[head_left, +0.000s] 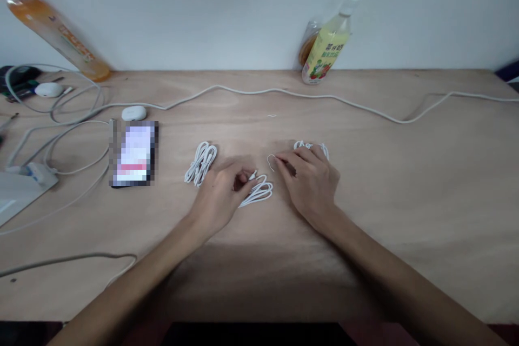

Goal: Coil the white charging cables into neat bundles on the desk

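Note:
My left hand [223,189] is closed on a coiled white cable [261,190], whose loops stick out to the right of the fingers and rest low over the table. Between the thumb and fingers of my right hand [310,178] is a thin white twist tie [271,161], bent into a curve. Left of my left hand lies a tied bundle of white cable [201,163]. Another white cable bundle [324,148] lies behind my right hand, which partly hides it.
A long white cord [251,92] crosses the wooden table [405,189]. At the back stand an orange bottle [60,38] and a yellow-labelled bottle [328,46]. A phone [133,154], a white earbud case [134,113] and tangled cables lie left. A small tie [272,115] lies mid-table.

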Demonstrator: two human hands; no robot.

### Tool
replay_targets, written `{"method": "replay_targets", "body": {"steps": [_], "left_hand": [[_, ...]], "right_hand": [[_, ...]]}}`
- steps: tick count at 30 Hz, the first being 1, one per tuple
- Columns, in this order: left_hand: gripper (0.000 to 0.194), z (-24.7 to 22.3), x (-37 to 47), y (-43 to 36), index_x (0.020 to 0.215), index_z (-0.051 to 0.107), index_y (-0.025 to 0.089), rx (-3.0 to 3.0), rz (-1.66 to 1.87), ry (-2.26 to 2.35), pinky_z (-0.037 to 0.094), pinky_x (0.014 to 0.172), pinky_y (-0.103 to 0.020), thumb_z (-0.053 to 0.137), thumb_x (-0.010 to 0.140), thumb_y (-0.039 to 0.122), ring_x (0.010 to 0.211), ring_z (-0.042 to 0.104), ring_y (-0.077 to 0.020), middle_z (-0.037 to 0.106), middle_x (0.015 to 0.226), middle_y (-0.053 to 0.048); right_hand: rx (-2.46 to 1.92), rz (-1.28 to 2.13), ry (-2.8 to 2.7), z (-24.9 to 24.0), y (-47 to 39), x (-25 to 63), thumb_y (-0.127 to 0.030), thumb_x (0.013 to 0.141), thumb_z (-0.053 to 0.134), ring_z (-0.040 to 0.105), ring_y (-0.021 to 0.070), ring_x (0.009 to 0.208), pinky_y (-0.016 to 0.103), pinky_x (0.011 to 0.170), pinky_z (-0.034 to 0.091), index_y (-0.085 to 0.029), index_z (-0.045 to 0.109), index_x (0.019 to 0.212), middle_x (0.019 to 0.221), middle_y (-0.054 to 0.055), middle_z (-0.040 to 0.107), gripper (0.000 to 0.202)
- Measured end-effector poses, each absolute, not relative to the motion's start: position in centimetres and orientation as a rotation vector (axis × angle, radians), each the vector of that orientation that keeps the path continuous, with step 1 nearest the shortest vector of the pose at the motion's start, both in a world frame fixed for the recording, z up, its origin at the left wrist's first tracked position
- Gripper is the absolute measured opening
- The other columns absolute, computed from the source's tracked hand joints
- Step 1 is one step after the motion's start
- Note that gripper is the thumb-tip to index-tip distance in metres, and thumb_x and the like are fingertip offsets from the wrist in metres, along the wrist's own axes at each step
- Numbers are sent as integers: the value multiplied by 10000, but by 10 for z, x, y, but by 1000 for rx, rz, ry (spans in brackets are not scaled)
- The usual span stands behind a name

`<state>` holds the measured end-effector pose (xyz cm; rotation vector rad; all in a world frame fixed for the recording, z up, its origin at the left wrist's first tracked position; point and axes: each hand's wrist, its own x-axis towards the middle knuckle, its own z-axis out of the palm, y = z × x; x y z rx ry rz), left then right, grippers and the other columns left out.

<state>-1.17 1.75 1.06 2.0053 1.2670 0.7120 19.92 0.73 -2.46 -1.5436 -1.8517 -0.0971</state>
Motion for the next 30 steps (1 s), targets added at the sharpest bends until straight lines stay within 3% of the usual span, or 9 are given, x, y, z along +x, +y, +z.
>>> {"method": "replay_targets", "body": {"steps": [4,10,14,20,26,30], "left_hand": [[122,15,-11,16,922,736,197,1955,672,1314,453,655,-305,699,1002,281,664,609,-172,703,756,2],[134,15,-12,13,1056,644,205,1828,763,1353,473,716,-327,586,1052,326,782,677,-194,739,878,-24],[139,13,-14,15,1118,619,209,1768,773,1339,461,708,-334,565,1050,317,725,652,-189,696,802,4],[204,10,-16,20,1134,664,187,1651,837,1323,478,704,-328,629,1000,337,740,659,-192,697,810,-1],[263,9,-17,27,1067,763,173,1587,837,1341,464,663,-319,667,953,389,709,642,-184,711,793,-9],[256,14,-15,26,999,786,177,1572,803,1313,451,627,-307,683,945,405,666,621,-174,702,738,-3]], "right_hand": [[-1546,-128,-1856,-22,7,199,-240,1040,685,654,279,934,413,839,492,-255,807,907,903,62,787,181],[-1458,-226,-1854,-17,6,195,-216,1053,646,704,228,823,351,764,511,-214,801,980,857,47,786,171],[-1348,-105,-1915,-11,3,192,-176,1039,629,709,197,780,318,718,508,-218,766,938,843,41,777,175],[-1083,148,-2135,-3,-4,188,-190,1033,640,651,162,680,291,634,468,-206,701,834,777,23,730,208],[-1087,352,-2163,-3,-9,189,-209,1066,661,694,171,780,294,720,520,-199,755,972,915,44,776,134],[-1110,460,-2235,-7,-10,191,-223,1062,691,718,185,851,302,754,532,-195,765,967,959,49,776,124]]}}
